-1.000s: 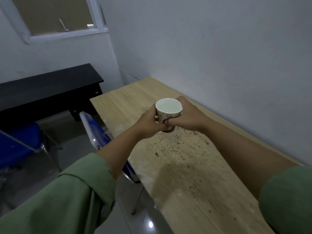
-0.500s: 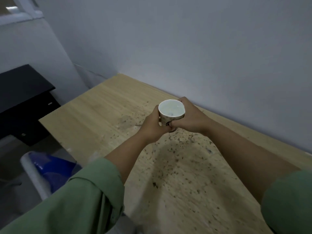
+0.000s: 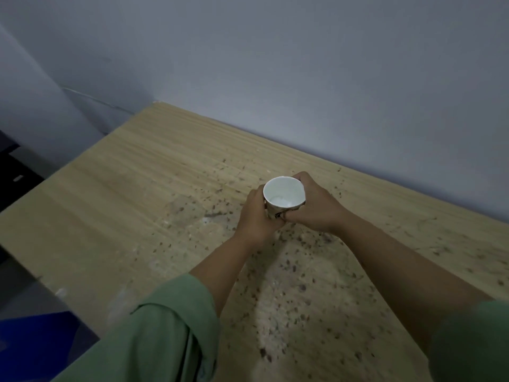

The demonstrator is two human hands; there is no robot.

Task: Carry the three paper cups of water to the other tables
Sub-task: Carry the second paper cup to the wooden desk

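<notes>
1. Compared with half a second back, the cup and both hands sit lower over the tabletop and a bit further right in view. The black desk has almost slid out at the left edge and the window is gone from the top corner.
2. The left hand (image 3: 254,216) is wrapped round the near-left side of the paper cup (image 3: 283,195), fingers curled snug against the wall, not spread at all.
3. The right hand (image 3: 311,208) closes on the cup from the right and far side, fingers curled tight behind the rim, thumb tucked low at the front where it meets the left hand.
4. So the cup is clamped between both hands, upright, over the middle of the wooden table (image 3: 132,194). Can't tell if its base is touching the wood or just above it, the hands hide that.
5. There's water in the bottom of the cup, and the white inside wall shows above it.
6. The tabletop under and near the hands is covered in dark specks and pale worn patches.
7. The grey wall (image 3: 303,78) runs right along the table's far edge.
8. A bit of the black desk (image 3: 12,172) is at far left, something blue (image 3: 35,343) at the near-left corner.
9. Green sleeves (image 3: 165,332) are pushed up on both forearms.
</notes>
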